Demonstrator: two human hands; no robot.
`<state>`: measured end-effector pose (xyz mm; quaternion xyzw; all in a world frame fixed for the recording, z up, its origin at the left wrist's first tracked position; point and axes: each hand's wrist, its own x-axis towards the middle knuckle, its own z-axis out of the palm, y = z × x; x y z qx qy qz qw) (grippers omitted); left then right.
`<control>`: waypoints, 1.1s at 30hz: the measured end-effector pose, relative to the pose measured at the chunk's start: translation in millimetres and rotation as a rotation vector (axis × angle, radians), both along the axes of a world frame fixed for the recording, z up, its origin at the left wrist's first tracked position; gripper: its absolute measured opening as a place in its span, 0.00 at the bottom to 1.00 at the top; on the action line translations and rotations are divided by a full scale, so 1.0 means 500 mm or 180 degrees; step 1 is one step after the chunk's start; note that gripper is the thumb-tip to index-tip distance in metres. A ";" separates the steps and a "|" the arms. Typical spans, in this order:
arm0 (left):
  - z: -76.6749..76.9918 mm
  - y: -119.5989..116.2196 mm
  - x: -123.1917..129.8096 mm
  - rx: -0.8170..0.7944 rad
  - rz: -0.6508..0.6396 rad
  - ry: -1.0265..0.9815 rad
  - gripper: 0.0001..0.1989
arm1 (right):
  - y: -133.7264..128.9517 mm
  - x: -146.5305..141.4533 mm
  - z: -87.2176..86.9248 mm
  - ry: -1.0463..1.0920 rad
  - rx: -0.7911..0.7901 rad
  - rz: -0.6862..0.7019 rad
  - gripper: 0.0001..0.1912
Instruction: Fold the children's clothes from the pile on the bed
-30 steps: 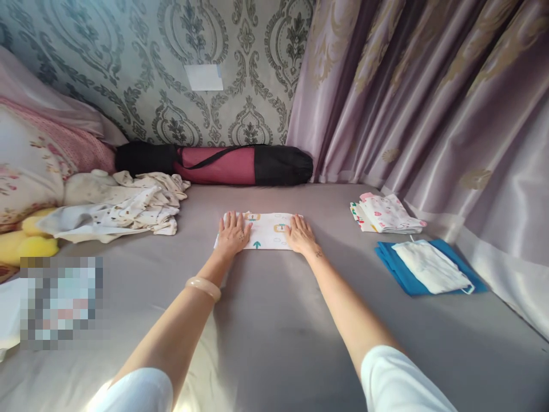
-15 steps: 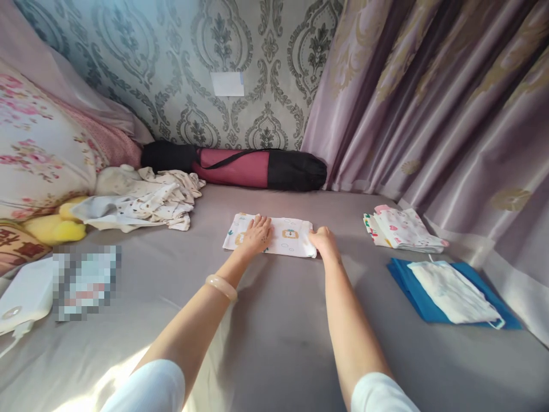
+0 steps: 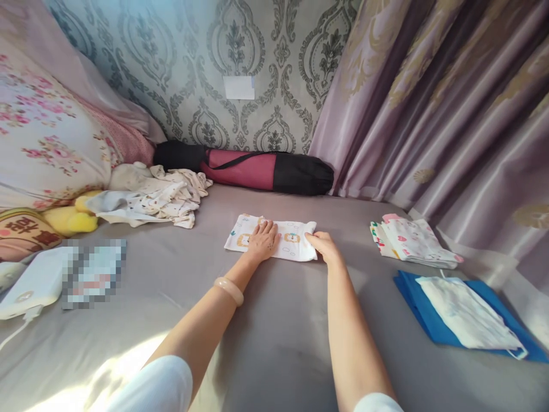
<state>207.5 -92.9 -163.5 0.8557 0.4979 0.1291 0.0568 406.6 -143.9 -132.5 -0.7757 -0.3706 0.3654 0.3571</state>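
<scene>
A white folded cloth (image 3: 295, 249) with orange and green prints lies flat on the grey bed sheet (image 3: 274, 320). My left hand (image 3: 263, 240) rests on the middle of the cloth, palm down with its fingers spread, and a pale bangle (image 3: 229, 290) circles that wrist. At the cloth's right edge, my right hand (image 3: 322, 245) pinches the fabric between thumb and fingers.
Behind lies a maroon and black bag (image 3: 242, 169). Crumpled clothes (image 3: 171, 194), yellow plush (image 3: 71, 220) and a white device (image 3: 40, 280) are at left. Folded cloths (image 3: 418, 240) and a mask (image 3: 469, 312) on blue fabric (image 3: 414, 297) are at right.
The view has shifted slightly. My left hand has slid a little right over the cloth. The fingers of my right hand now reach over the cloth's right edge.
</scene>
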 end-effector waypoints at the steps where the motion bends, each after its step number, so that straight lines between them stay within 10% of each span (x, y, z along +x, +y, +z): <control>1: -0.002 0.001 0.001 0.0002 0.0007 -0.0003 0.26 | -0.001 -0.003 0.003 0.0113 0.0057 0.0011 0.13; 14: 0.020 -0.012 0.019 -0.0355 0.0057 -0.0143 0.25 | -0.025 -0.018 0.070 0.1573 0.0513 0.0001 0.10; 25: 0.012 -0.090 0.126 -0.0075 -0.0256 -0.0398 0.24 | -0.085 0.038 0.145 0.1060 0.0569 -0.0170 0.18; 33: 0.016 -0.074 0.108 -0.0334 -0.0516 -0.0967 0.18 | -0.064 -0.004 0.151 0.0653 0.0535 -0.0033 0.17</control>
